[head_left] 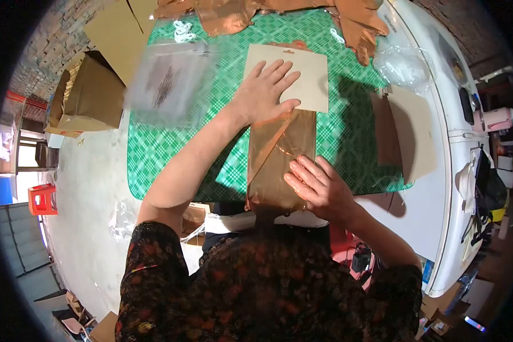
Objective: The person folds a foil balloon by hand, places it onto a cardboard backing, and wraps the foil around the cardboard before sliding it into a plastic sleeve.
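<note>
A cream card (310, 85) with a small slot near its top edge lies on the green checked tablecloth (222, 151). My left hand (268, 91) rests on the card, palm down and fingers spread. Below the card, a thin, shiny brown sheet-like material (268, 165) stretches toward my body, with a diagonal fold across it. My right hand (316, 185) lies on the right side of this brown material, near its lower end, fingers extended and close together. Whether the material continues under the card is partly hidden.
Clear plastic bags (174, 85) lie at the table's left. Brown pieces (228, 17) line the far edge, near white string (183, 31). Another card (413, 134) and crumpled clear plastic (403, 67) are on the right. A cardboard box (94, 94) stands left of the table.
</note>
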Demonstrator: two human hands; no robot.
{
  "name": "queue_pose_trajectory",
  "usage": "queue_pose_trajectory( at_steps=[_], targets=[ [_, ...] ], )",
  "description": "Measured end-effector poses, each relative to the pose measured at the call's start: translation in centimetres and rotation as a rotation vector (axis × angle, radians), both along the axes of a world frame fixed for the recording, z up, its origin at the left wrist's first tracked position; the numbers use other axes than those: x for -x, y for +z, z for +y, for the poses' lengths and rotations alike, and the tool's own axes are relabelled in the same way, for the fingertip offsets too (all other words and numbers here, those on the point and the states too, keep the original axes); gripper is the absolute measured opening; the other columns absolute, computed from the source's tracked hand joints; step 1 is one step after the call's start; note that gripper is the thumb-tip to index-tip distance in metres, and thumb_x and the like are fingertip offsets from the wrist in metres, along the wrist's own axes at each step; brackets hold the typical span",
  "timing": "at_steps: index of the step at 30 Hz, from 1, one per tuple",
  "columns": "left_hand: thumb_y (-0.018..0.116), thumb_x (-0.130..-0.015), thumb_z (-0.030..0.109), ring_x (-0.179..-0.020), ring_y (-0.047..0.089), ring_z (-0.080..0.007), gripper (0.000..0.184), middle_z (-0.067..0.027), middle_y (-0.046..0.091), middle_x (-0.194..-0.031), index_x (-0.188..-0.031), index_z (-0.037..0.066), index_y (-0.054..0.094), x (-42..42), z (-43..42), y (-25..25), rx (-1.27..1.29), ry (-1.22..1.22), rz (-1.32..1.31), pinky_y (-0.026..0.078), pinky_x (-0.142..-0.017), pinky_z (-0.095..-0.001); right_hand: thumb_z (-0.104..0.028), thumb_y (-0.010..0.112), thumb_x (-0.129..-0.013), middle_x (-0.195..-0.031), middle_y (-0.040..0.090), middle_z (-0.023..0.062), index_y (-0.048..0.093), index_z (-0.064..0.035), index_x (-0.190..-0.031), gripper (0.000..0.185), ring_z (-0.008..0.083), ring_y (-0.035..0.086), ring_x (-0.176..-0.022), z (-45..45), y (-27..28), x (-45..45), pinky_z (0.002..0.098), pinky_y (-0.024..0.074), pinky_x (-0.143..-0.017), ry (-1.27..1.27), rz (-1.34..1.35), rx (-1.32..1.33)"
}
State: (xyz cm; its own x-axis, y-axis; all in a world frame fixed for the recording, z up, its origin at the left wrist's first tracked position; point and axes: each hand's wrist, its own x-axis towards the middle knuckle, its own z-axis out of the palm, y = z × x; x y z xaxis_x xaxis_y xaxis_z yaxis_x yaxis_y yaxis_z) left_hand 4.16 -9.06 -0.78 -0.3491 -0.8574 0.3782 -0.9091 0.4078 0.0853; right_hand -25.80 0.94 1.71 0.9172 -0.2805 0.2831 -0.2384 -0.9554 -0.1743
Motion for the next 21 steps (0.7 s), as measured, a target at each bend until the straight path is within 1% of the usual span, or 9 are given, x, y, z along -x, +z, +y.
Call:
queue_pose_trajectory(
  at_steps=[1,2,5,9,12,15,21],
  targets=[
    [0.051,-0.105,0.063,-0.158,0.036,-0.0345,0.076,-0.0164,0.043,-0.168,-0.164,0.015,0.044,0.1,0.1,0.1,-0.006,0.001,0.006,0.023,-0.131,-0.057,-0.01,0.066,-0.084,-0.147,0.063,0.0159,0.069,-0.0068,-0.138,0.054,0.0345,0.057,-0.142,0.0,-0.1,0.0,0.0553,0.0381,-0.122,-0.001,-0.001,0.005],
    [0.053,-0.105,0.061,-0.157,0.038,-0.0355,0.074,-0.0169,0.046,-0.166,-0.161,0.014,0.048,0.1,0.2,0.2,0.008,-0.003,0.029,0.026,-0.13,-0.0579,-0.014,0.067,-0.088,-0.148,0.063,0.0151,0.07,-0.0088,-0.138,0.05,0.0336,0.056,-0.143,0.1,-0.2,0.1,0.0547,0.0364,-0.123,-0.008,0.016,0.005],
    [0.058,-0.103,0.058,-0.154,0.044,-0.0364,0.07,-0.017,0.052,-0.162,-0.157,0.012,0.054,0.4,0.5,0.7,0.025,-0.011,0.066,0.03,-0.128,-0.0588,-0.018,0.068,-0.093,-0.148,0.063,0.0149,0.07,-0.0108,-0.138,0.046,0.0333,0.054,-0.144,0.2,0.0,0.2,0.0541,0.0365,-0.123,-0.006,0.029,0.016],
    [0.061,-0.102,0.056,-0.151,0.047,-0.0355,0.069,-0.0167,0.056,-0.158,-0.153,0.01,0.058,0.2,0.6,0.9,0.007,-0.042,0.108,0.032,-0.127,-0.0586,-0.029,0.067,-0.097,-0.152,0.061,0.0137,0.067,-0.0116,-0.143,0.049,0.0313,0.051,-0.147,-0.1,-0.1,0.3,0.0524,0.036,-0.123,-0.002,0.063,0.036],
    [0.062,-0.101,0.056,-0.149,0.05,-0.0343,0.069,-0.0165,0.058,-0.156,-0.152,0.009,0.059,0.2,0.6,1.0,0.036,-0.047,0.091,0.035,-0.125,-0.057,-0.023,0.071,-0.098,-0.149,0.062,0.0142,0.07,-0.0118,-0.139,0.043,0.0328,0.053,-0.145,0.0,0.5,0.1,0.0538,0.0368,-0.122,-0.007,0.05,-0.027],
    [0.062,-0.102,0.057,-0.148,0.051,-0.0344,0.068,-0.0165,0.058,-0.156,-0.15,0.009,0.06,0.2,0.7,1.3,0.034,-0.05,0.076,0.038,-0.122,-0.055,-0.025,0.071,-0.098,-0.148,0.062,0.0138,0.07,-0.0122,-0.14,0.043,0.0328,0.053,-0.145,0.0,0.5,0.1,0.0539,0.0369,-0.122,-0.005,0.074,-0.006],
    [0.062,-0.102,0.058,-0.147,0.051,-0.0347,0.068,-0.0164,0.059,-0.154,-0.148,0.009,0.062,0.3,1.3,1.5,0.012,-0.045,0.083,0.038,-0.12,-0.0531,-0.022,0.072,-0.097,-0.148,0.062,0.0135,0.071,-0.0115,-0.137,0.042,0.033,0.054,-0.144,0.0,0.0,0.1,0.0537,0.0384,-0.121,-0.01,0.03,-0.013]
  ],
)
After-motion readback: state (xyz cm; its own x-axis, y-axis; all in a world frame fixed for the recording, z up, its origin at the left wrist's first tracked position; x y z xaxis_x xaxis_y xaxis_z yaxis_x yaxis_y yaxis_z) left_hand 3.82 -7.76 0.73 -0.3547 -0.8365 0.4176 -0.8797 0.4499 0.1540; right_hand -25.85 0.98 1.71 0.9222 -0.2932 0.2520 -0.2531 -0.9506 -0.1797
